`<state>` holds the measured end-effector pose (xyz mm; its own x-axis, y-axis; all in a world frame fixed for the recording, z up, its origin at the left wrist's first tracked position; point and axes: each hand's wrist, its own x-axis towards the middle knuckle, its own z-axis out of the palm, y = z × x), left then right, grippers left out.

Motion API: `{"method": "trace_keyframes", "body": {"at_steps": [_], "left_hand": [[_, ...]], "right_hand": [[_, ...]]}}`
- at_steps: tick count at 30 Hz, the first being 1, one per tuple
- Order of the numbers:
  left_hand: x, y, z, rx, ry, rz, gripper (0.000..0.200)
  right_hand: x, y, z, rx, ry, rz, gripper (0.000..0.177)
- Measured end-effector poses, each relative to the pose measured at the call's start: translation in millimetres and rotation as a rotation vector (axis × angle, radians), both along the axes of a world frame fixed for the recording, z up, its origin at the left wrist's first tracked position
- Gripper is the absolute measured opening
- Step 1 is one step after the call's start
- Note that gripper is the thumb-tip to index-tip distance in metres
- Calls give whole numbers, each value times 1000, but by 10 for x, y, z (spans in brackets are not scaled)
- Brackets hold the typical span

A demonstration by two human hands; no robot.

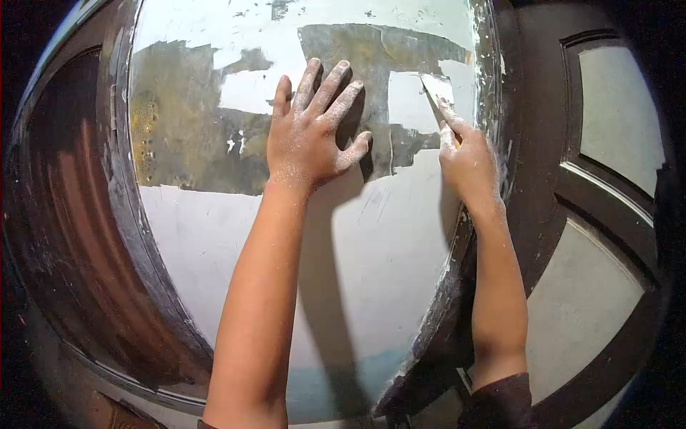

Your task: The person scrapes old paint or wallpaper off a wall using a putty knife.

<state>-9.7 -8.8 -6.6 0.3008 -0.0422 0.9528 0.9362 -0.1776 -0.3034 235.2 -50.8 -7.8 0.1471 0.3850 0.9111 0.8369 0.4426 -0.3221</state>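
My left hand [312, 139] lies on the wall with its fingers spread and white dust on the fingertips. Under and around it, a bare grey-brown patch [193, 154] shows between areas of white coating [386, 236]. My right hand [468, 161], also dusty, is closed round a putty knife [437, 91] near the wall's right edge. The thin blade points up and to the left, against a white area; most of the handle is hidden in my fingers.
Dark, paint-flecked trim [491, 93] runs down the right side of the wall, beside a dark door with pale panels [618, 107]. Left of the wall, a worn frame [118, 143] borders a reddish-brown panel [75, 214]. A bluish strip [332, 382] crosses the wall's lower part.
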Motion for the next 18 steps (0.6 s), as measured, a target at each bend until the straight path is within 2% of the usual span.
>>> {"method": "trace_keyframes", "body": {"at_steps": [6, 8, 13, 15, 16, 18], "left_hand": [[6, 0, 0, 11, -14, -25, 69], [12, -4, 5, 6, -5, -14, 69], [1, 24, 9, 33, -4, -15, 69], [17, 28, 9, 45, -8, -16, 70], [13, 11, 20, 15, -11, 0, 69], [12, 41, 14, 31, -5, -17, 69]], "right_hand": [[45, -3, 4, 44, -35, -42, 35], [53, 24, 47, -52, -29, -102, 36], [106, 35, 33, 35, -51, -50, 41], [82, 5, 3, 14, -39, -9, 42], [33, -98, 68, -91, -18, -15, 41], [64, -37, 43, -32, -28, 8, 41]]}}
